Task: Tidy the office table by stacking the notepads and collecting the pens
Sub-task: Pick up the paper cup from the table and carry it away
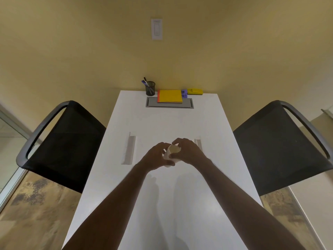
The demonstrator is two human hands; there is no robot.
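Here the white table [162, 204] runs long and narrow away from the person, its far short edge against a yellow wall, and a black mesh chair stands at each long side: the left chair [61, 141] and the right chair [281, 143], both close against the table's edges. Between the hands and the far end the tabletop lies bare apart from two pale strips, one left [128, 149] and one right [198, 143] of the hands. At the far end a black mesh pen cup [150, 88] holds the pens [146, 82] upright; just beside it on the right the stacked notepads [170, 96], yellow on top with an orange-red edge, rest partly over a grey cable hatch [169, 105]. Right of the stack sit a small purple object [184, 93] and a yellow one [195, 91]; any print on them is too small to read. A white wall switch [157, 29] hangs above. Both forearms reach straight forward over the middle; the left hand [155, 156] and right hand [188, 151] curl their fingers around a small white paper cup [172, 152], tilted with its open mouth toward the far end, held between them
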